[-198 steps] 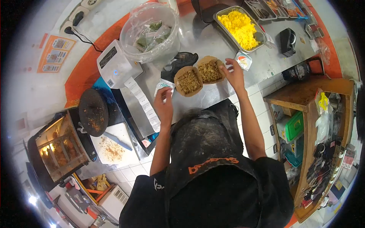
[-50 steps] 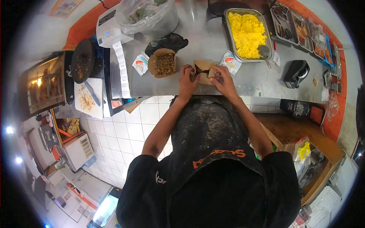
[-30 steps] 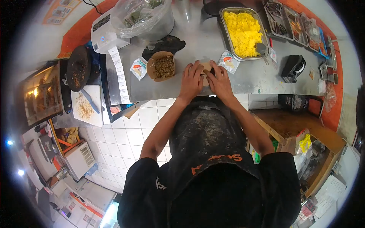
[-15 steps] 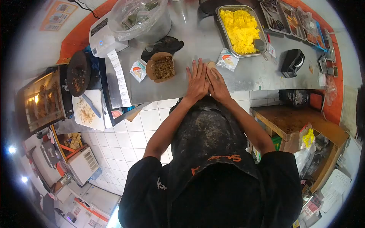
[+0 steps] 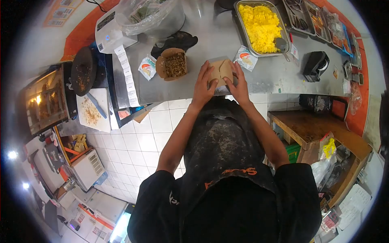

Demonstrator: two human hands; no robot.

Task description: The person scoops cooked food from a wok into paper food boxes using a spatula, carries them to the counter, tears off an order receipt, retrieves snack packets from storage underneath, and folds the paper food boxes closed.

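A closed kraft takeaway box point(image 5: 221, 69) sits at the near edge of the metal counter, its top flaps meeting in the middle. My left hand point(image 5: 204, 86) is wrapped round its left side, and my right hand point(image 5: 240, 86) grips the right side. To the left of them stands an open kraft box point(image 5: 163, 67) with brown crumbly food point(image 5: 176, 65) inside. Just right of my right hand lies a white printed packet point(image 5: 246, 59). A similar packet point(image 5: 147, 68) is left of the open box.
A metal tray point(image 5: 265, 55) of yellow food with a spoon is at the back right. A tape dispenser point(image 5: 316, 67) stands further right. At the left are a receipt printer point(image 5: 109, 38) with a long paper strip point(image 5: 127, 77), a bag-lined tub point(image 5: 172, 20) and a cutting board with a knife point(image 5: 97, 106).
My hands were pressed flat over the box; now they are apart, one on each side of it, and its closed top shows. The view has shifted slightly.
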